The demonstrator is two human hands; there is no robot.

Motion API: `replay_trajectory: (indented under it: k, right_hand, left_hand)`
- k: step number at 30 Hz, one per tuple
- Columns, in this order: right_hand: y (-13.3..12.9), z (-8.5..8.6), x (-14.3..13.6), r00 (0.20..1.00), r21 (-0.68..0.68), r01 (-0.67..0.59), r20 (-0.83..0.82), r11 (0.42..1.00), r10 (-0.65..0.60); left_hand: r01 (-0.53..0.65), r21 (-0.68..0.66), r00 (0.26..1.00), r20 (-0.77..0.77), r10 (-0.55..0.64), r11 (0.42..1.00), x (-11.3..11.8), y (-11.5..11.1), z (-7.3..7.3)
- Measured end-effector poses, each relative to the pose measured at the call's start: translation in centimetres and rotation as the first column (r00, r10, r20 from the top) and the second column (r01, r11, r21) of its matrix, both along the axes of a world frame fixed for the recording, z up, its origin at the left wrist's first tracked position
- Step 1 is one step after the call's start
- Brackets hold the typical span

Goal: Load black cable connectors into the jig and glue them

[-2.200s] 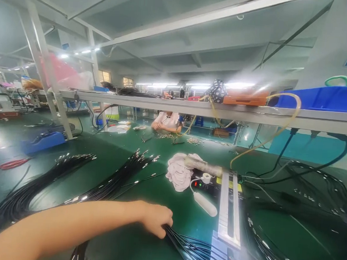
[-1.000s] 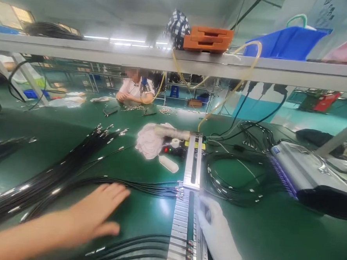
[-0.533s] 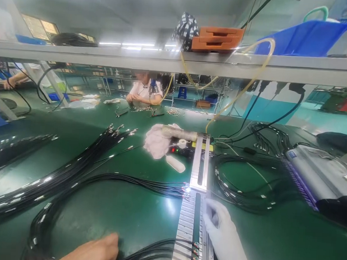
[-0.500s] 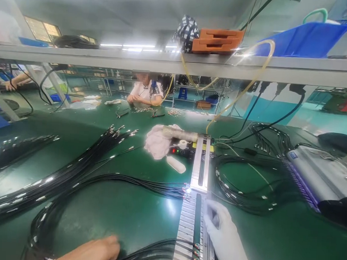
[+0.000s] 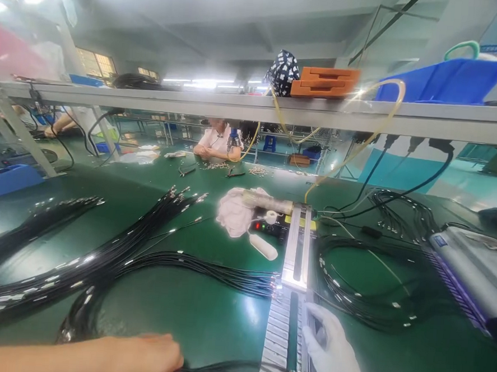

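Observation:
My bare left hand [image 5: 154,353] is at the bottom, back upward and fingers curled down over a bunch of black cables [image 5: 220,370]; its fingertips are hidden. Those cables reach right to a slotted metal fixture [image 5: 276,333], their ends blurred. My gloved right hand [image 5: 335,343] rests along the fixture's right edge, thumb and forefinger apart in a curve with a gap between them. Further up, a second row of black cables [image 5: 226,277] ends at the fixture's left side beside a bright spot. A slotted metal plate [image 5: 289,256] lies beyond it.
Thick black cable bundles [image 5: 101,255] spread over the left of the green table [image 5: 206,324]. A white cloth [image 5: 234,213] and a control box with lit indicators [image 5: 266,227] stand behind. Coiled cables [image 5: 331,281] and a grey-purple device [image 5: 466,272] lie right. A shelf [image 5: 236,105] crosses above; a person [image 5: 217,142] sits opposite.
The whole view has shifted, so things appear lower and further right. My left forearm reaches further in, and the hand now meets the near cables, which are bunched closer. My right hand stays at the fixture.

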State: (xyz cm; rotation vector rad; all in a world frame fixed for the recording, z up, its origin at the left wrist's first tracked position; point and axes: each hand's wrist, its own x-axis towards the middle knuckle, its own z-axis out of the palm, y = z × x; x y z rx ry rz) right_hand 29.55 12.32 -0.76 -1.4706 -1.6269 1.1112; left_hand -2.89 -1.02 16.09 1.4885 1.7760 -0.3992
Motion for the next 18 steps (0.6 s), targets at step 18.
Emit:
replay_trajectory:
  k: [18]
  right_hand:
    - [-0.3, 0.9, -1.4, 0.999, 0.096, 0.032, -0.022, 0.995, -0.03]
  left_hand:
    - [0.026, 0.225, 0.999, -0.024, -0.021, 0.974, -8.8, 0.3, -6.6]
